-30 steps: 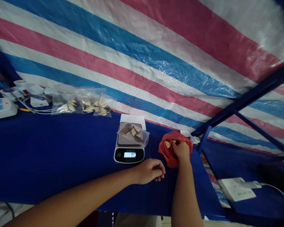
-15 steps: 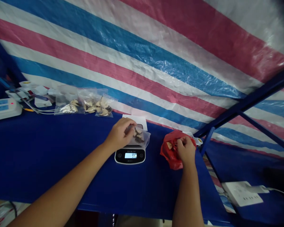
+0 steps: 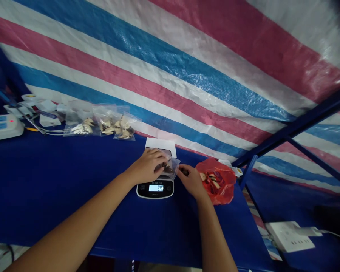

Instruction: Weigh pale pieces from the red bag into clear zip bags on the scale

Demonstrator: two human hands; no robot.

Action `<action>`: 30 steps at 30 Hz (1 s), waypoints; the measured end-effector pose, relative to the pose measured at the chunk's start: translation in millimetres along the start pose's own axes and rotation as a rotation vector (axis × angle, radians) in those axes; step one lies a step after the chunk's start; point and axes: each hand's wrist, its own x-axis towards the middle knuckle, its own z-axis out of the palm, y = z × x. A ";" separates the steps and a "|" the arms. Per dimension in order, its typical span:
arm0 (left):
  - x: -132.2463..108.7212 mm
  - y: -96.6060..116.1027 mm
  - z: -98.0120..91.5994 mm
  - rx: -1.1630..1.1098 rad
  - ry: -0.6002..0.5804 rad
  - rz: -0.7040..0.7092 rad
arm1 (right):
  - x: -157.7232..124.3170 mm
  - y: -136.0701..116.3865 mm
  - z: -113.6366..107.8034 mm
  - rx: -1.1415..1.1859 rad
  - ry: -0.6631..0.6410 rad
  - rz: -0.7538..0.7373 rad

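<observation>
My left hand (image 3: 147,165) rests on a clear plastic zip bag (image 3: 170,166) lying on a digital kitchen scale (image 3: 155,189), gripping the bag's near side. Pale and dark chunks show inside the bag, partly hidden by my fingers. The scale's display (image 3: 155,187) reads about 9.4. My right hand (image 3: 191,182) sits just to the right of the scale, pinching a small dark piece (image 3: 184,171) between its fingers. Beside that hand lies a crumpled red plastic bag (image 3: 218,181) holding pale, dark-edged pieces.
Several clear bags of similar pieces (image 3: 113,126) lie at the back left on the blue-covered table (image 3: 59,196). A white power strip (image 3: 4,127) sits at the far left. A white socket board (image 3: 289,237) and blue metal frame bars (image 3: 289,132) are at the right.
My right hand has left the red bag and moved left toward the scale with a small piece. My left hand has moved from in front of the scale onto the clear bag.
</observation>
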 end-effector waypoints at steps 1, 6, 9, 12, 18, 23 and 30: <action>0.0 -0.2 0.3 0.006 -0.005 -0.003 | 0.6 -1.7 2.6 0.004 -0.007 0.008; 0.4 1.4 1.3 0.002 -0.010 -0.019 | 1.4 -5.6 8.7 0.065 -0.017 0.066; 0.5 2.2 0.9 -0.013 -0.006 -0.010 | 4.1 -7.2 14.2 0.104 0.006 0.110; 0.5 3.4 -0.7 -0.012 -0.006 -0.007 | 5.3 -11.1 8.2 0.113 0.068 0.178; 0.0 2.8 -5.9 -0.069 0.099 -0.015 | -23.2 9.2 -75.7 0.065 0.197 0.371; 0.1 -11.7 -12.7 -0.101 0.427 -0.130 | -37.5 48.6 -115.4 0.064 0.425 0.443; -0.2 -26.8 -17.4 -0.156 0.625 -0.314 | -21.2 25.5 -64.1 0.519 0.154 0.327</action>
